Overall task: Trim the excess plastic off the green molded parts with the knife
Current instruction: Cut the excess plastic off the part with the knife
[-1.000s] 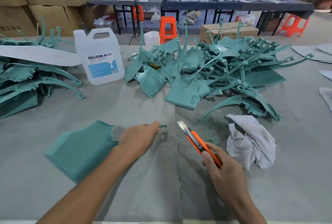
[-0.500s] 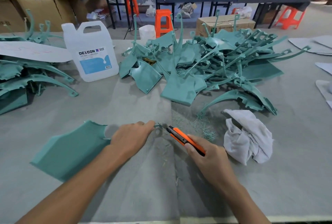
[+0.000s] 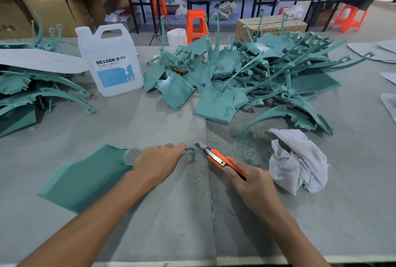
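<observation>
clearly, left hand pinched the green part by its tip near the tabletop front edge; right hand gripped the knife, blade beside those fingertips, so a slip could have cut them.

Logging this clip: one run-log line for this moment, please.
left hand holds green part | right hand grips knife | knife at part's narrow end | phase: trimming
</observation>
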